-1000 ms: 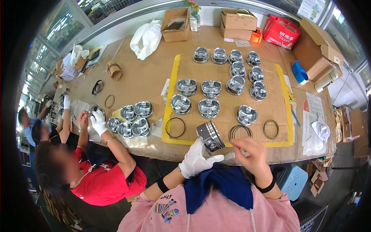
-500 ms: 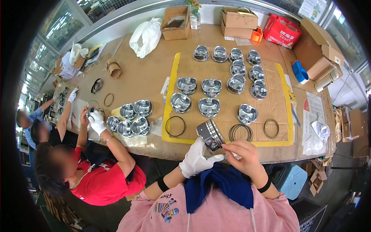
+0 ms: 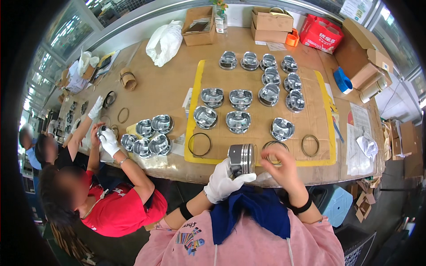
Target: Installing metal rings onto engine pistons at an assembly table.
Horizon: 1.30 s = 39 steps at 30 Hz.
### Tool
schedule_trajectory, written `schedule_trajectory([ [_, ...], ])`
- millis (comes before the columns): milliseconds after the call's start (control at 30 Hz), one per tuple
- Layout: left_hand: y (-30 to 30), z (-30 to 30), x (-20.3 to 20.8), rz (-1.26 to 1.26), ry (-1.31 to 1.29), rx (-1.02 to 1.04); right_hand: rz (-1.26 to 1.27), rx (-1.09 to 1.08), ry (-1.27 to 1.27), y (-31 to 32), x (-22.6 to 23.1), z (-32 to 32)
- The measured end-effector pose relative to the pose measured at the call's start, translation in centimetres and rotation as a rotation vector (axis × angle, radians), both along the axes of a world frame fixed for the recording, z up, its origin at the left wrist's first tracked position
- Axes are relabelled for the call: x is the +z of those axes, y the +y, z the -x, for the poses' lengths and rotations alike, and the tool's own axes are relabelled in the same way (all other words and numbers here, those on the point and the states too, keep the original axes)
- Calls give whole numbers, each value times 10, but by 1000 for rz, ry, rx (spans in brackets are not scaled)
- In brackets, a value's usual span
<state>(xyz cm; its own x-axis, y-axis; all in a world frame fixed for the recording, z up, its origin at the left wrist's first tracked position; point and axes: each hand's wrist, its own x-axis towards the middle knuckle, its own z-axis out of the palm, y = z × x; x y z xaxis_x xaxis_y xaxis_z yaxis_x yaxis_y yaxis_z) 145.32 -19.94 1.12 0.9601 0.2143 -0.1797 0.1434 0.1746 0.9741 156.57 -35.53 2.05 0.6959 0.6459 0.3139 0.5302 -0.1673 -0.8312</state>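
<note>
Change: since the earlier frames the bare right hand (image 3: 280,165) has lifted slightly off the piston's side and now hooks a thin ring; the piston has barely shifted.
Left hand: the gloved left hand (image 3: 223,181) is closed around the lower end of the piston (image 3: 242,158), fingers wrapped under it, thumb along its side.
Right hand: fingers partly curled, fingertips pinching a thin metal ring (image 3: 269,155) just beside the piston's grooved end; how tightly they pinch I cannot tell.
Piston place: held on its side above the near edge of the table (image 3: 151,88), in front of the person's chest.
Handling, piston: it looks like solid metal, so likely heavy for its size, stiff and smooth; a full wrap on the plain skirt seems the safest hold.
Handling, ring: probably light, springy and thin-edged; best held by the rim at two opposite points, since it could bend or snap if spread far.
Count, near: one piston in hand; three loose rings on the cardboard mat (image 3: 310,119), one of them partly hidden behind the right hand.
Count, mat: twelve pistons standing on it, in rows.
Count, left: about five pistons clustered by a co-worker (image 3: 115,199) in red, whose gloved hand (image 3: 108,141) holds another part.
Count, far: several cardboard boxes, one white bag (image 3: 165,41), one red bag (image 3: 320,36).
</note>
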Motion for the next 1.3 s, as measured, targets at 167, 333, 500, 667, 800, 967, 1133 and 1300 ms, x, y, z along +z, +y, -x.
schedule_trajectory([
  [167, 0, 3, -9, -32, -18, -62, -24, 4, -120, 11, -10, -14],
  [333, 3, 3, 2, -47, -11, -117, -48, 10, -70, 6, -18, -19],
  [500, 11, 6, -2, -129, 4, -278, -108, 140, 35, -3, -25, -26],
  [667, 13, 1, 10, -283, -55, -370, -102, 287, 23, -6, -13, -31],
  [800, 12, 0, 18, -352, -64, -381, -105, 316, 100, -9, -12, -32],
  [967, 7, 4, 18, -365, -128, -291, -58, 342, 48, -13, -8, -34],
  [1133, 9, 0, 22, -342, -83, -352, 44, 284, -122, -18, 9, -25],
  [1300, 10, -4, 5, -319, -69, -326, 100, 23, -201, -21, 1, -19],
])
